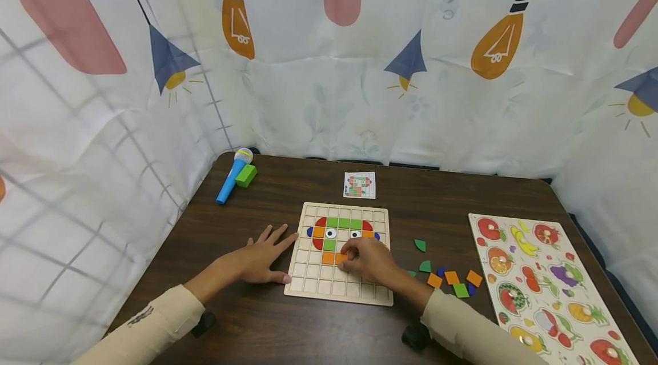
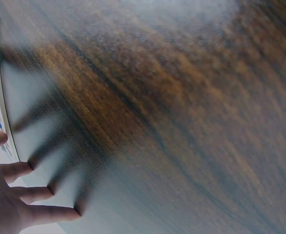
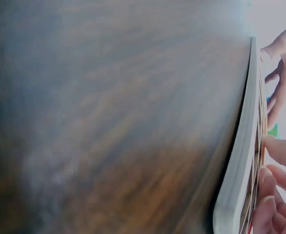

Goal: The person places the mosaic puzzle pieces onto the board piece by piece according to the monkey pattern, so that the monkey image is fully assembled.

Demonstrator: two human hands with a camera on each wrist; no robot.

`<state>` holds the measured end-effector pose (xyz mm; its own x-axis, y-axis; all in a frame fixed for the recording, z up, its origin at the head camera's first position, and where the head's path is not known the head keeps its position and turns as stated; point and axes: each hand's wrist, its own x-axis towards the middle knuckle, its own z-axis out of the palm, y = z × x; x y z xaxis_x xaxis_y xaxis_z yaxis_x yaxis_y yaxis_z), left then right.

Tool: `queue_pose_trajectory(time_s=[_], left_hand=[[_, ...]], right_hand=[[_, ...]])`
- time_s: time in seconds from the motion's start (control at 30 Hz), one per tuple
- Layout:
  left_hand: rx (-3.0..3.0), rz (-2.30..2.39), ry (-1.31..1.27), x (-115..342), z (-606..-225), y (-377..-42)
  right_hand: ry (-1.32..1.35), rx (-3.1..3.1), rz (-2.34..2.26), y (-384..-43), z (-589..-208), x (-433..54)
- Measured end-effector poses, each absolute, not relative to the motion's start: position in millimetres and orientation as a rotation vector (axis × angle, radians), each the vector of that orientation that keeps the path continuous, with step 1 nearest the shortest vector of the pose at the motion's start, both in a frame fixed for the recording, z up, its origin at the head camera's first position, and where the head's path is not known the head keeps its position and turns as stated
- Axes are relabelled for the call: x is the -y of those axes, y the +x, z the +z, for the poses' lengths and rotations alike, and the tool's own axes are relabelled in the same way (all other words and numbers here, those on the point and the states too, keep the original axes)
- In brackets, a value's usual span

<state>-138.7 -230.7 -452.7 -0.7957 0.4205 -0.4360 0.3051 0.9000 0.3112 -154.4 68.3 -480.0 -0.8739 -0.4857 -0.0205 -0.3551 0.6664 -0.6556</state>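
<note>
A wooden grid board (image 1: 315, 285) lies on the table, bearing colored tiles and two eye pieces (image 1: 331, 233) arranged like a face. My left hand (image 1: 262, 259) rests beside the board's left edge, fingers spread and thumb at the lower left rim. In the left wrist view those fingers (image 2: 33, 194) reach out straight over the tabletop. With thumb and fingertips, my right hand (image 1: 371, 261) pinches an orange square tile (image 1: 340, 259) at the board's middle, right of another orange tile (image 1: 327, 258). The right wrist view has the curled fingers (image 3: 267, 209) right at the board's surface.
Right of the board lie loose green quarter-round pieces (image 1: 420, 245) and several square tiles (image 1: 451, 277). A fruit puzzle board (image 1: 514, 265) covers the table's right side. Behind the grid board is a small pattern card (image 1: 359, 185). A toy microphone (image 1: 231, 181) and a green block (image 1: 246, 176) sit far left.
</note>
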Motion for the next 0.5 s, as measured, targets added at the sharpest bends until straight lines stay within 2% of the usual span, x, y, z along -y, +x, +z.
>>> queue_pose_trajectory(time_s=[0.27,0.5], left_hand=[[-2.551,0.298,0.522,230,-452,-139],[-2.548,0.287,0.526,230,-454,-140]], right_hand=[[-0.745,-2.677,-0.979,-157,-473,-79],[-0.877,-2.55,-1.022,-168,-466,-122]])
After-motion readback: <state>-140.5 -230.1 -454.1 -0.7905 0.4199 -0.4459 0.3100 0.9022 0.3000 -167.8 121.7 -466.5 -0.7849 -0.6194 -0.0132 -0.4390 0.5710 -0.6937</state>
